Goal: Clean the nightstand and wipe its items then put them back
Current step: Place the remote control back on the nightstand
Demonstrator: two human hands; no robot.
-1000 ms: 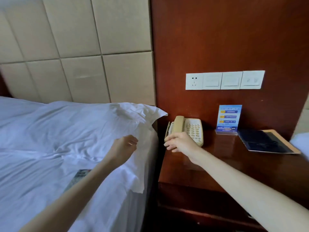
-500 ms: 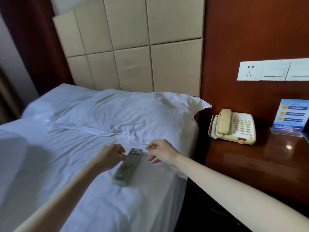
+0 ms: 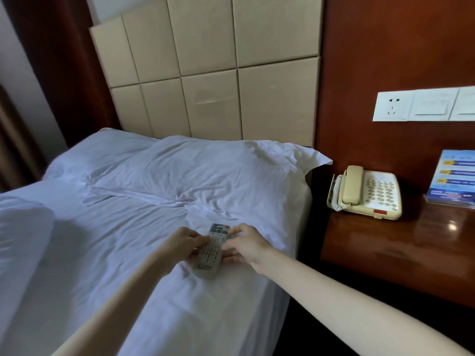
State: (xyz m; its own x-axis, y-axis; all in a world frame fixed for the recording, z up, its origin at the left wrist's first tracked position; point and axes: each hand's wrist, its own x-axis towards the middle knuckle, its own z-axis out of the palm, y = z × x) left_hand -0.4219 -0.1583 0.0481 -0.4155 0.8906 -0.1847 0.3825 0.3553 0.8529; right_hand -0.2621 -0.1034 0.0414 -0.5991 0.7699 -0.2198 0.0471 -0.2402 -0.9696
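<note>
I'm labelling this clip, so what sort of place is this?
Probably a hotel bedroom: a white-sheeted bed against a padded headboard, a corded telephone and a blue info card on the wooden nightstand.

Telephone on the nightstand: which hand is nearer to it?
Right. The right hand holds the remote on the bed from the side facing the telephone; the left hand holds the remote's opposite side, farther from the telephone.
</note>
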